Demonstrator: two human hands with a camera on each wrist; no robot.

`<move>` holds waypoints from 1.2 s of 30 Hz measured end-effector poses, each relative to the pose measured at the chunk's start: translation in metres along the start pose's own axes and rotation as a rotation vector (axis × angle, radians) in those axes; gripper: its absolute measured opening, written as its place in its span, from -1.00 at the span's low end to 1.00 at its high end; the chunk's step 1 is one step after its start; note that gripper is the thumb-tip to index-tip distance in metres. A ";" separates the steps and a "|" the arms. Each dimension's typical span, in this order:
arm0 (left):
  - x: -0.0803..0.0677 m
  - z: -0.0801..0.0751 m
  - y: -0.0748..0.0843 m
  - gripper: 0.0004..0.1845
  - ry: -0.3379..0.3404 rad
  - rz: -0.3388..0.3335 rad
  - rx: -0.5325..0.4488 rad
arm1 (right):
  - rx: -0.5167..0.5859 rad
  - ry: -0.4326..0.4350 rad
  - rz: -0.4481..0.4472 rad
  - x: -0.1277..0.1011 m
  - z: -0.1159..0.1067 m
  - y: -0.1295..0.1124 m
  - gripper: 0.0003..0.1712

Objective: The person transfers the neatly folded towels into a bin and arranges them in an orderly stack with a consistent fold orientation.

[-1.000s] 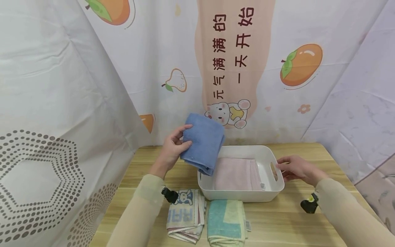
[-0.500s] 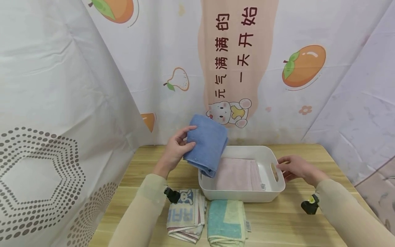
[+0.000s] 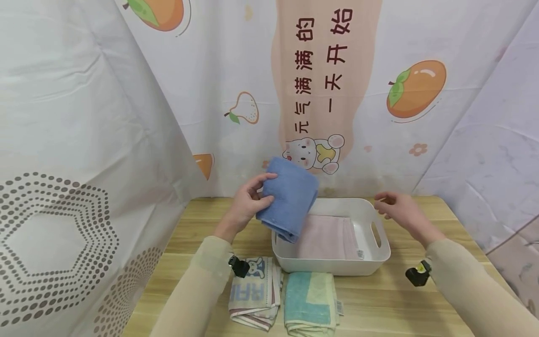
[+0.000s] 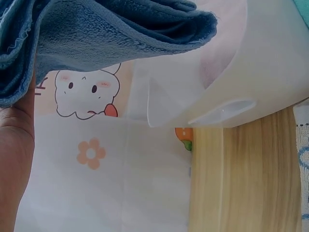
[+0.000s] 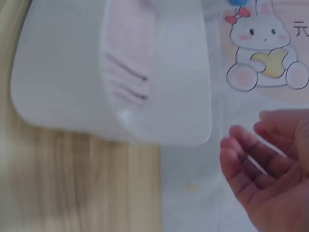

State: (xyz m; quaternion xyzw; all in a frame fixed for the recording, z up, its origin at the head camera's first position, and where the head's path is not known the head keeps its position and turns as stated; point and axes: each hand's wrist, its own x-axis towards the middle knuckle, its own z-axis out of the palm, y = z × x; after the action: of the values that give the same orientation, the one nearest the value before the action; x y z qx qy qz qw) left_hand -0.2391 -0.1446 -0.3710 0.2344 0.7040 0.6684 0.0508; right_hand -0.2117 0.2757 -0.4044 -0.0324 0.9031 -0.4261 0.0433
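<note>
My left hand (image 3: 248, 201) grips a folded blue towel (image 3: 290, 196) by its left edge, thumb in front. The towel is held up over the left end of a white plastic basket (image 3: 332, 267); its folded layers show in the left wrist view, where the blue towel (image 4: 111, 36) hides most of the fingers. Inside the basket lies a folded pink towel (image 3: 324, 238). Just off the basket's right rim, my right hand (image 3: 402, 213) hovers with loosely bent fingers and nothing in them. The right wrist view shows that right hand (image 5: 270, 169) apart from the basket wall.
In front of the basket lie a folded white towel with blue print (image 3: 252, 292) and a folded teal and yellow towel (image 3: 310, 302), side by side on the wooden table (image 3: 379, 309). A printed curtain (image 3: 236, 154) hangs directly behind the table.
My left hand has carried the blue towel slightly right, farther over the basket. My right hand has let go of the basket's right handle and lifted up from it.
</note>
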 end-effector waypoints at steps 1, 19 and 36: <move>0.000 0.001 0.000 -0.43 -0.006 0.001 0.004 | -0.007 -0.004 -0.007 0.001 0.001 -0.004 -0.45; 0.002 0.026 0.004 -0.49 -0.145 -0.037 0.076 | 0.167 -0.098 -0.255 0.009 0.034 -0.064 -0.30; 0.003 0.039 0.006 -0.55 -0.273 0.052 0.305 | 0.173 -0.088 -0.373 0.011 0.044 -0.096 -0.28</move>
State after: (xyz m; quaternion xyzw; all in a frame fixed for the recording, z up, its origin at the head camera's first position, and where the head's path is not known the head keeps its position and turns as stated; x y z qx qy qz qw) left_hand -0.2250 -0.1076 -0.3681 0.3459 0.7773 0.5173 0.0924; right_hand -0.2156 0.1801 -0.3582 -0.2135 0.8387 -0.5009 0.0058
